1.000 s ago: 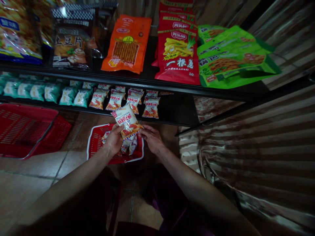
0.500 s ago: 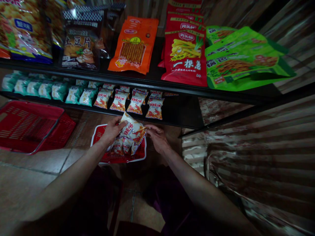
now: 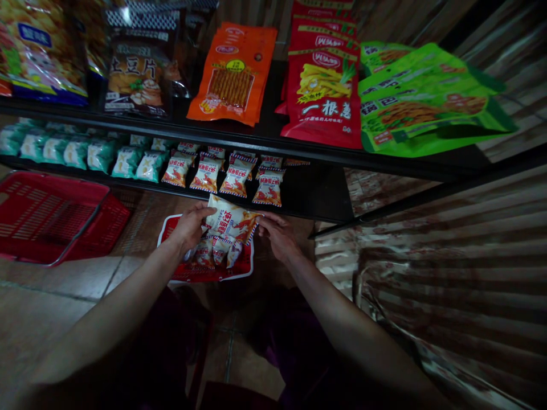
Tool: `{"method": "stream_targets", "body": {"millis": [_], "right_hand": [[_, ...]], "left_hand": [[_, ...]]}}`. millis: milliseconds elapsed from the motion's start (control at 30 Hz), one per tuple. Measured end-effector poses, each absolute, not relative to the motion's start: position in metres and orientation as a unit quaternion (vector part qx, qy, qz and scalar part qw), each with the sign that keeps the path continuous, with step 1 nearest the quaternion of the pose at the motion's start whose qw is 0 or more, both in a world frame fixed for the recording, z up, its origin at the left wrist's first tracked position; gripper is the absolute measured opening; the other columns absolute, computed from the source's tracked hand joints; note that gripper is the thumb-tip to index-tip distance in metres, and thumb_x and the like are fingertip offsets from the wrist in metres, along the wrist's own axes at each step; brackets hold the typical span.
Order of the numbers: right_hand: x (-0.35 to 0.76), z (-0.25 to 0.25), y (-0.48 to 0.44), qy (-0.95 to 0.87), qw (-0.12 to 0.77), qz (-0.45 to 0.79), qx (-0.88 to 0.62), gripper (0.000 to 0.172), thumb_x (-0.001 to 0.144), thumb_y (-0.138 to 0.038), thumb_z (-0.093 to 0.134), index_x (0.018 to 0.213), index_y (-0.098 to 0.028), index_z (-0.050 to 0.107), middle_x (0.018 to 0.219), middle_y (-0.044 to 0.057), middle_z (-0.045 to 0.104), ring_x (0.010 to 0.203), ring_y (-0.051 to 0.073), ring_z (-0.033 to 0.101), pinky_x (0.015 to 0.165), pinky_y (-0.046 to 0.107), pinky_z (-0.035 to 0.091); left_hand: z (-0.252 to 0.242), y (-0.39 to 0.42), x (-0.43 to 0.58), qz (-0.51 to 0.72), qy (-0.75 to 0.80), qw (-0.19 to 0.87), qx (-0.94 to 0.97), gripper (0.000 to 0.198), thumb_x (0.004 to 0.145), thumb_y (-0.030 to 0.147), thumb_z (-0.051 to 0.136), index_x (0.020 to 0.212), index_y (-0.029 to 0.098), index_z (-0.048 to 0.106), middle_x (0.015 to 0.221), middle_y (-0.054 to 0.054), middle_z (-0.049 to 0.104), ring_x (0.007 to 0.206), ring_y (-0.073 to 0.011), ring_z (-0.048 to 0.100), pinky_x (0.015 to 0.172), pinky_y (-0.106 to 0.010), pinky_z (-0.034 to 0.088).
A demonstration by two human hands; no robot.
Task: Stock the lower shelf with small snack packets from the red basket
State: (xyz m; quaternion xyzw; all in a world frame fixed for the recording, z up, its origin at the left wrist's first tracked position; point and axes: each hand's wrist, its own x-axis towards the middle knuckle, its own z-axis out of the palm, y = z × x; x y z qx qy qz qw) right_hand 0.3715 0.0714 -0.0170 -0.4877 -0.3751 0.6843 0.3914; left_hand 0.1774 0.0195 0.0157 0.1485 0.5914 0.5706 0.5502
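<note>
Both my hands hold one small white and orange snack packet crosswise above a small red basket on the floor. My left hand pinches its left end and my right hand pinches its right end. More packets of the same kind lie in the basket under my hands. A row of matching packets stands on the low black shelf just beyond.
Green and white packets fill the left of the low shelf. The upper shelf carries big orange, red and green bags. A large red basket lies on the tiled floor at left. A striped curtain hangs at right.
The packet, held upright a second ago, has been turned to lie crosswise and moved slightly up toward the low shelf; both hands kept hold of it.
</note>
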Motion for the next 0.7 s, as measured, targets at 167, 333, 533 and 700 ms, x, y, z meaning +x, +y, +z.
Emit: {"method": "stream_targets", "body": {"millis": [167, 333, 533, 700], "right_hand": [[0.373, -0.016, 0.069, -0.406, 0.378, 0.672, -0.491, 0.027, 0.056, -0.036, 0.075, 0.077, -0.018, 0.07, 0.051, -0.004, 0.06, 0.045, 0.008, 0.048, 0.043, 0.022, 0.037], [0.37, -0.013, 0.063, -0.435, 0.378, 0.671, -0.466, 0.031, 0.06, -0.04, 0.074, 0.083, -0.019, 0.072, 0.056, -0.002, 0.064, 0.047, 0.011, 0.055, 0.047, 0.024, 0.045], [0.369, -0.017, 0.06, -0.46, 0.392, 0.668, -0.435, 0.034, 0.061, -0.046, 0.076, 0.083, -0.021, 0.074, 0.076, 0.003, 0.07, 0.067, 0.017, 0.065, 0.066, 0.032, 0.055], [0.373, -0.023, 0.061, -0.599, 0.401, 0.57, -0.394, 0.018, 0.073, -0.038, 0.07, 0.085, -0.027, 0.076, 0.093, 0.004, 0.065, 0.082, 0.016, 0.064, 0.076, 0.032, 0.053]], "left_hand": [[0.012, 0.017, 0.173, 0.546, 0.636, 0.496, 0.226, 0.027, 0.044, 0.022, 0.08, 0.062, 0.017, 0.062, 0.06, 0.002, 0.061, 0.054, -0.0104, 0.052, 0.054, -0.023, 0.041], [0.005, 0.017, 0.169, 0.552, 0.67, 0.411, 0.277, 0.018, 0.051, 0.024, 0.078, 0.056, 0.017, 0.062, 0.054, 0.004, 0.053, 0.051, -0.0085, 0.045, 0.052, -0.021, 0.036], [-0.001, 0.017, 0.167, 0.531, 0.703, 0.361, 0.306, 0.014, 0.057, 0.02, 0.072, 0.05, 0.018, 0.06, 0.05, 0.003, 0.052, 0.049, -0.0089, 0.043, 0.048, -0.02, 0.032], [0.007, 0.018, 0.171, 0.557, 0.688, 0.407, 0.227, 0.01, 0.057, 0.021, 0.069, 0.054, 0.017, 0.061, 0.055, 0.0, 0.059, 0.052, -0.0111, 0.05, 0.052, -0.022, 0.04]]}}
